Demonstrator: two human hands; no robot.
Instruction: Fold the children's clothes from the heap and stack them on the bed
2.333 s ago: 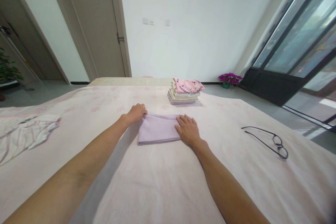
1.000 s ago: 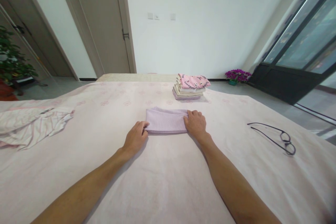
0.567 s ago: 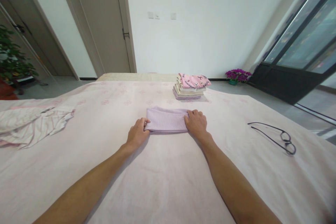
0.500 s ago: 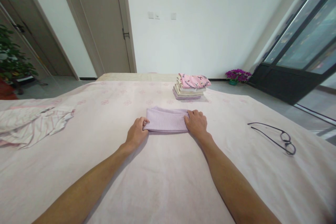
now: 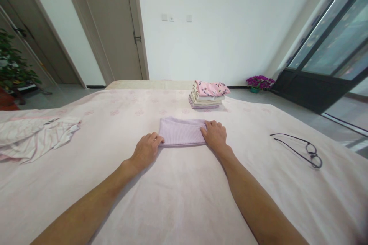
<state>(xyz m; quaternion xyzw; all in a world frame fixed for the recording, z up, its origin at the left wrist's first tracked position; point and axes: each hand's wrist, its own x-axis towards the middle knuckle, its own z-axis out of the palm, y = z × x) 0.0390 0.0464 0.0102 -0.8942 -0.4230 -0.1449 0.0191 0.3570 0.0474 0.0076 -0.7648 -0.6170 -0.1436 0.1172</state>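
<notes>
A folded lavender ribbed garment (image 5: 183, 132) lies flat in the middle of the bed, shaped into a low rectangle. At its near left corner, my left hand (image 5: 147, 148) has its fingers closed on the edge. My right hand (image 5: 214, 134) grips the right edge, with the thumb on top and the other fingers curled at the far right corner. The fabric under both sets of fingertips is partly hidden. Behind the garment, slightly to the right, stands a stack of folded clothes (image 5: 206, 101) topped by a pink printed piece (image 5: 212, 89).
A pale pink sheet (image 5: 178, 191) covers the bed. Crumpled striped clothing (image 5: 34, 138) lies at the left. Black-framed eyeglasses (image 5: 312, 153) rest at the right. Beyond the bed are a door (image 5: 112, 26), a leafy plant (image 5: 14, 61) and purple flowers (image 5: 260, 82).
My left hand has shifted slightly toward me and down along the garment's left edge to its near corner. The right hand keeps its place, and the garment's front edge looks more even.
</notes>
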